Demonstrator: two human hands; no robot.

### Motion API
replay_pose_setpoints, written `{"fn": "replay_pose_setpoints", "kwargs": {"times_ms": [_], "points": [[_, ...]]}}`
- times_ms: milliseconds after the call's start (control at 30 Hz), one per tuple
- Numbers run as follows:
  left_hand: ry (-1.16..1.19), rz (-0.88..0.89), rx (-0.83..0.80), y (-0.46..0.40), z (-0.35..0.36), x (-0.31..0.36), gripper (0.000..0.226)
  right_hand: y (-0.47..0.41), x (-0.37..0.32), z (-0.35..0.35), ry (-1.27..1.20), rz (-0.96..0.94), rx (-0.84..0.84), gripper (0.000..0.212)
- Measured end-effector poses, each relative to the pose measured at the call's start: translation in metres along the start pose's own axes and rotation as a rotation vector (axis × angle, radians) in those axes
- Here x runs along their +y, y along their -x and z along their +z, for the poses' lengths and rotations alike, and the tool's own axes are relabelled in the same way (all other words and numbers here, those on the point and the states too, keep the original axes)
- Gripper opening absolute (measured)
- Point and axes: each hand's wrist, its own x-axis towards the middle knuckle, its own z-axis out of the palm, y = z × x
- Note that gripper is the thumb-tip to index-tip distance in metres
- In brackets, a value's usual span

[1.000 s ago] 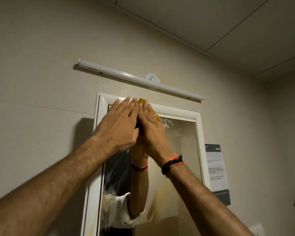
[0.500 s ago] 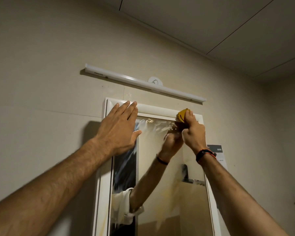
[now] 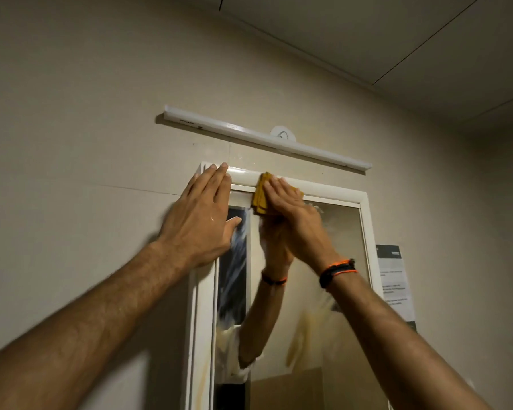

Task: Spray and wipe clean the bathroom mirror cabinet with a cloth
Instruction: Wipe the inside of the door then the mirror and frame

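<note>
Mirror cabinet (image 3: 332,199), white-framed, is shown mounted on a beige wall (image 3: 71,143) and viewed steeply from below. Its mirrored front is seen slightly ajar along the left edge; the interior behind that gap is dark and blurred, so no contents can be made out. Smeared streaks are visible on the upper glass, and a yellowish streak on the lower part of the mirror.

Cloth (image 3: 259,196), a folded yellow one, is pressed against the top of the frame, overlapping the rounded top rail and the upper edge of the glass. It is held there by the right hand (image 3: 296,226), whose fingers are laid flat and extended over it; the cloth is pressed rather than pinched. A dark and orange wristband (image 3: 338,272) is worn on the right wrist.

Left hand (image 3: 202,220) is laid flat on the upper left corner of the frame, fingers straight and together, fingertips reaching the top rail, thumb spread towards the glass. Nothing is held in it.

Both forearms and a pale sleeve are reflected in the mirror.

Above the cabinet, a white tube light (image 3: 267,140) is fixed to the wall at a slant. To the right of the frame, a printed notice (image 3: 394,288) is stuck to the wall; its text is too small to read. A panelled ceiling (image 3: 397,39) is seen above.
</note>
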Motion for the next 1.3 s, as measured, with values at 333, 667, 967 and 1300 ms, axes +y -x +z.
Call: {"fn": "replay_pose_setpoints", "kwargs": {"times_ms": [333,667,967,1300], "points": [[0.089,0.019,0.088,0.018,0.003,-0.013,0.072,-0.016,-0.037,0.013,-0.12,0.416,0.216,0.083],[0.323,-0.074,0.193,0.042,0.014,-0.003,0.074,-0.018,-0.075,0.027,-0.008,-0.023,0.006,0.066],[0.577,-0.181,0.231,0.057,0.018,-0.002,0.077,-0.01,-0.064,0.006,-0.099,0.308,0.072,0.084],[0.93,-0.333,0.155,0.068,0.018,-0.002,0.076,-0.027,-0.105,0.034,-0.001,0.008,0.015,0.07]]}}
